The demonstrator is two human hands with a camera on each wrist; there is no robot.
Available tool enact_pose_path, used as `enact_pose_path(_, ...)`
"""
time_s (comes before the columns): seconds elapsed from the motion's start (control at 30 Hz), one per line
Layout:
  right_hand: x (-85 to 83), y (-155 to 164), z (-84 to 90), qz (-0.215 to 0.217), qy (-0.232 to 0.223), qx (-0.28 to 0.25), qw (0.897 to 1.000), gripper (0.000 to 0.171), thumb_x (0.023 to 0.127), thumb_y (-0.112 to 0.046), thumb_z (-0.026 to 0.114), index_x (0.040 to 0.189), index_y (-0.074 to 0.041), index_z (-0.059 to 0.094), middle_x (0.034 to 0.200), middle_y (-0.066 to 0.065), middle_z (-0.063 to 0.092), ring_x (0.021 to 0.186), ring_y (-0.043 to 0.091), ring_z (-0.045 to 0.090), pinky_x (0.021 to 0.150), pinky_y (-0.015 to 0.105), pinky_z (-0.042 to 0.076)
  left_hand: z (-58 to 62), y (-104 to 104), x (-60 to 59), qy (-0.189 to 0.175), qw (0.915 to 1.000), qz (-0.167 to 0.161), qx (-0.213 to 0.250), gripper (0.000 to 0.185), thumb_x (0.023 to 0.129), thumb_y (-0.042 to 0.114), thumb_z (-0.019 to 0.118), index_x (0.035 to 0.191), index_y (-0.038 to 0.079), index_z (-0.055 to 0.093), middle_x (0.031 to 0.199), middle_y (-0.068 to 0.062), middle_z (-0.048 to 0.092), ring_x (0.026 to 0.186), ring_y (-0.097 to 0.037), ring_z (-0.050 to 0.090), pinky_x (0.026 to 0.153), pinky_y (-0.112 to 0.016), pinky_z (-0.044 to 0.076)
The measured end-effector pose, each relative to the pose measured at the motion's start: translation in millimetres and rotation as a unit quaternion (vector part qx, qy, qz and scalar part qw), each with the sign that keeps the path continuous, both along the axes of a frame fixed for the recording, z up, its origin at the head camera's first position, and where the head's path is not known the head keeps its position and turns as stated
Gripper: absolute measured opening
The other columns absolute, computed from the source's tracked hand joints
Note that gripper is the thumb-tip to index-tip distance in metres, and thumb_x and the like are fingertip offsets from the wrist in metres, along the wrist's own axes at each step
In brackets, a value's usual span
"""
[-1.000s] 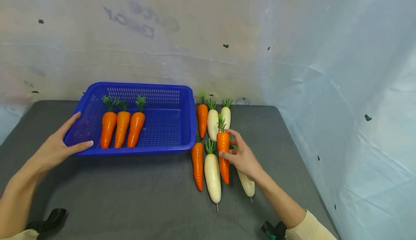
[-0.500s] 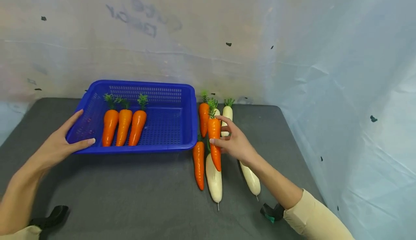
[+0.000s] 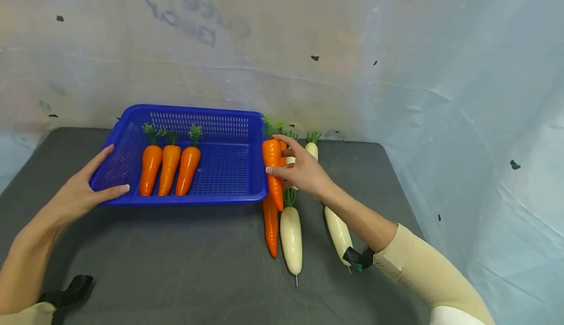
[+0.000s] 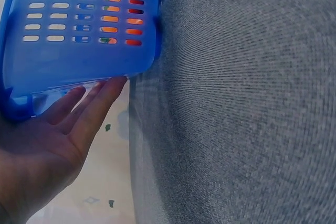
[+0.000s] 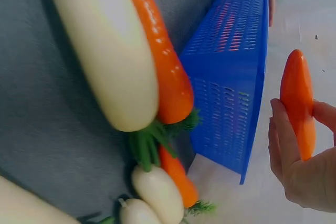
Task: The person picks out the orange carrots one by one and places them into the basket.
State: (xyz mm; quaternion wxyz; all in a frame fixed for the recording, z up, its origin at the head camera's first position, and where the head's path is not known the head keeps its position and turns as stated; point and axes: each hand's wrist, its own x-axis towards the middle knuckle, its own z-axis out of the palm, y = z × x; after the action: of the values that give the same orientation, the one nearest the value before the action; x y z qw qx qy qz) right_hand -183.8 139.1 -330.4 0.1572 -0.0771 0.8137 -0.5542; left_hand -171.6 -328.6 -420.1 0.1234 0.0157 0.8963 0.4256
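Observation:
My right hand [image 3: 299,169] pinches a carrot [image 3: 272,161] between thumb and fingers, its leafy top up and its tip pointing down. The carrot overlaps the right rim of a blue plastic basket [image 3: 229,199] in the head view. In the right wrist view the held carrot [image 5: 297,95] is up beside the basket's rim. My left hand [image 3: 77,195] grips the basket's left end, thumb over the front rim; in the left wrist view its fingers [image 4: 97,111] lie along the outside. Three carrots [image 3: 169,168] lie side by side in the basket's left half, tops toward the back.
Right of the basket, a carrot [image 3: 270,232] and a white radish [image 3: 291,239] lie on the grey table [image 3: 198,266]. Another radish [image 3: 338,232] lies under the right forearm. More radishes [image 3: 312,150] and a carrot stand behind the right hand. Plastic sheeting [image 3: 462,144] walls the back and right.
My right hand has lifted the carrot from among the radishes and carried it left and back to the basket's right rim. The left hand keeps its place on the basket.

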Motion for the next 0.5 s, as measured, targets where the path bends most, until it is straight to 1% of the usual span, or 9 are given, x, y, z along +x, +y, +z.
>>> enact_pose_path(0.1,-8.7,-10.8,2.9,0.011,0.005,0.007,1.000,0.075,0.091,-0.019,0.074,0.152,-0.035,0.034,0.133,0.011,0.051,0.091,0.026,0.071,0.065,0.047,0.061,1.3,-0.5,1.0,0.003,1.0000,-0.001,-0.004,0.101,0.095,0.041,0.065,0.155,0.040,-0.017,0.158,-0.034,-0.012,0.131,-0.070,0.012,0.096,-0.084,0.013)
enact_pose_path(0.2,-16.5,-21.7,4.2,0.021,0.014,0.015,1.000,0.075,0.091,-0.021,0.075,0.152,-0.034,0.034,0.133,0.011,0.053,0.087,0.026,0.071,0.064,0.042,0.062,2.8,0.0,1.4,0.008,1.0000,-0.003,-0.003,0.101,0.095,0.040,0.066,0.155,0.041,-0.015,0.160,-0.032,-0.012,0.132,-0.069,0.011,0.096,-0.084,0.013)
enact_pose_path(0.33,-26.2,-35.2,2.4,0.036,0.011,0.010,0.999,0.077,0.091,-0.020,0.074,0.154,-0.035,0.032,0.136,0.013,0.052,0.090,0.024,0.071,0.066,0.041,0.062,3.7,2.1,1.8,0.007,1.0000,-0.003,0.003,0.101,0.094,0.041,0.066,0.154,0.044,-0.014,0.160,-0.031,-0.012,0.134,-0.069,0.009,0.096,-0.085,0.013)
enact_pose_path(0.5,-39.6,-51.0,-1.6,0.051,0.018,0.019,0.998,0.077,0.092,-0.021,0.073,0.155,-0.037,0.031,0.137,0.015,0.050,0.089,0.025,0.071,0.065,0.040,0.062,3.4,1.8,3.8,0.005,1.0000,0.001,0.008,0.100,0.094,0.040,0.066,0.154,0.044,-0.014,0.160,-0.031,-0.012,0.133,-0.069,0.011,0.096,-0.085,0.014)
